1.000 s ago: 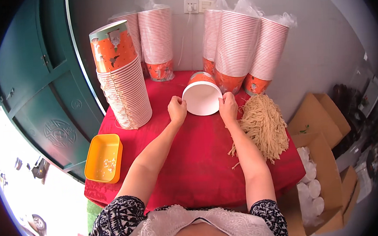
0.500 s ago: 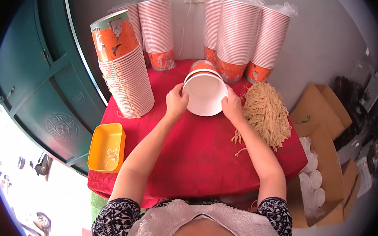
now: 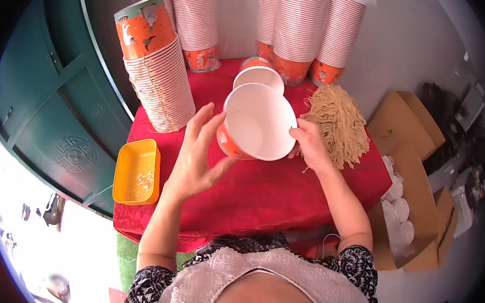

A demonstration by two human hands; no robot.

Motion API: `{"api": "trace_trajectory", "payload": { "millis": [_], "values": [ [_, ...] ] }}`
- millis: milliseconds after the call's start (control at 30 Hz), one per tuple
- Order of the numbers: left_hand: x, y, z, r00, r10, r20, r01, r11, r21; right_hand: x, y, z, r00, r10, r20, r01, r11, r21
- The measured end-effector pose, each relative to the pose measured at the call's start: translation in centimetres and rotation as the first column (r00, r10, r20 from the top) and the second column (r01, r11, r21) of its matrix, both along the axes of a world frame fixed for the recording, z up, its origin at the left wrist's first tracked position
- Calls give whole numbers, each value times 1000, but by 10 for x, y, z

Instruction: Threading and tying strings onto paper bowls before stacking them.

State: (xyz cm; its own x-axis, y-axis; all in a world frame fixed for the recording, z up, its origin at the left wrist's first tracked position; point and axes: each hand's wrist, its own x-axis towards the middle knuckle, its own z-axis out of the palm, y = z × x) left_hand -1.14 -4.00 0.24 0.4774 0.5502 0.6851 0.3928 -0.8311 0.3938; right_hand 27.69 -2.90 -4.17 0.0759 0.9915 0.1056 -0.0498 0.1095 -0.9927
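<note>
A paper bucket (image 3: 260, 120), white inside and orange printed outside, is tilted with its mouth toward me above the table. My right hand (image 3: 310, 143) pinches its rim on the right side, thumb inside. My left hand (image 3: 198, 160) is open at the bucket's left, fingers spread and apart from it. Just behind, a second paper bucket (image 3: 263, 79) lies on its side, mouth facing me. Beyond my right hand lies a heap of beige strings (image 3: 338, 126). At the left leans a tall stack of buckets (image 3: 164, 92) with beige strings hanging down its side.
A yellow plastic tray (image 3: 117, 176) with small white bits sits on the left of the red tablecloth (image 3: 229, 210). Plastic-wrapped bucket stacks (image 3: 303, 23) line the back by the wall. Right of the table stands an open carton (image 3: 417, 196) holding white cups. A green door (image 3: 45, 108) is at left.
One bucket has come away from the other and toward me, held in my right hand. My left hand has let go of the rim and opened. The view has tipped downward.
</note>
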Motion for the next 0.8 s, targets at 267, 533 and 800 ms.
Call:
{"api": "trace_trajectory", "payload": {
  "millis": [267,533,800],
  "values": [
    [-15,-9,-31,995,91,52,-88,995,-48,-63,-68,-17,941,234,-244,-240,971,6],
    [-23,8,-52,961,220,169,-180,957,-227,-62,-96,-53,956,293,-1,-286,936,207],
    [-38,13,-58,907,304,291,-251,946,-208,10,-86,-49,793,-353,496,82,869,487]
  ]
}}
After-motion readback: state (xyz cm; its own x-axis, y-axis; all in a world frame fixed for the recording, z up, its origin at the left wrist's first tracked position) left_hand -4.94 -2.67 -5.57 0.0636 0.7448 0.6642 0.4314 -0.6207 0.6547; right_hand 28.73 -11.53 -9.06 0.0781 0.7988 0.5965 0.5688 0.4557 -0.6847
